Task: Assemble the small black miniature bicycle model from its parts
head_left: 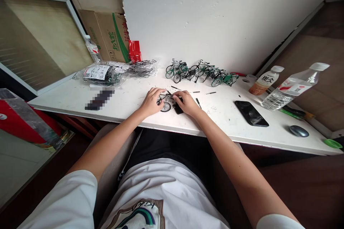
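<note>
Near the table's front edge, a small black model bicycle (166,106) stands between my hands, one spoked wheel showing. My left hand (153,102) is closed on its left side, thumb and fingers around the frame. My right hand (185,102) pinches the bicycle's upper right part, near the handlebar; the fingertips partly cover it. Under my right hand lies a small black object (178,109), mostly hidden. Several thin dark pieces (198,103) lie loose to the right of and behind my hands.
Finished-looking green and black model bicycles (201,71) line the wall. Plastic bags of parts (100,75) lie back left, by a cardboard box (107,35). On the right are a phone (251,113), a brown drink bottle (266,80), a water bottle (294,86) and a mouse (299,131).
</note>
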Demonstrator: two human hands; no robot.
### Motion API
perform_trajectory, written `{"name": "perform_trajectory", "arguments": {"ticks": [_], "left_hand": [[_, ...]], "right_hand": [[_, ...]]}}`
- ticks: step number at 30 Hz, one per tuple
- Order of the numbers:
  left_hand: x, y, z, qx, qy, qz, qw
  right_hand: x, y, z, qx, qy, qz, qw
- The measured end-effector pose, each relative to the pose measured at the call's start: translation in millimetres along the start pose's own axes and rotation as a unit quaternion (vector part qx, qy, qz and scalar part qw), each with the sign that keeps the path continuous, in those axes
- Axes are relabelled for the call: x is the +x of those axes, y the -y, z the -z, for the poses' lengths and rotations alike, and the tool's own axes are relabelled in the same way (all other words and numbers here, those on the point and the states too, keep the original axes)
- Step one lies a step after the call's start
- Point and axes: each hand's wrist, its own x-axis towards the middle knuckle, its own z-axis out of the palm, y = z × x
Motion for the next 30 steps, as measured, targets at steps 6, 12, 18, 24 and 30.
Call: {"name": "perform_trajectory", "arguments": {"ticks": [6,12,18,24,30], "left_hand": [[0.5,1.1,-0.6,-0.016,0.007,0.034,0.999],[0.5,10.4,-3.3,-0.051,-0.005,0.072,0.996],[-0.9,13.6,-5.5,-0.053,0.009,0.057,0.997],[-2.2,12.2,-6.0,-0.040,0.018,0.044,0.998],[-1.5,11.5,-6.3,-0.052,0.011,0.028,0.998]], "right_hand": [[0.9,-0.9,0.3,-0.018,-0.035,-0.014,0.999],[2.2,-10.1,-1.7,-0.100,-0.077,-0.047,0.991],[3.1,-15.3,-2.4,-0.085,-0.093,-0.054,0.991],[3.7,-11.1,-1.3,-0.056,-0.129,-0.035,0.990],[3.7,-7.1,0.9,-0.017,-0.142,-0.032,0.989]]}}
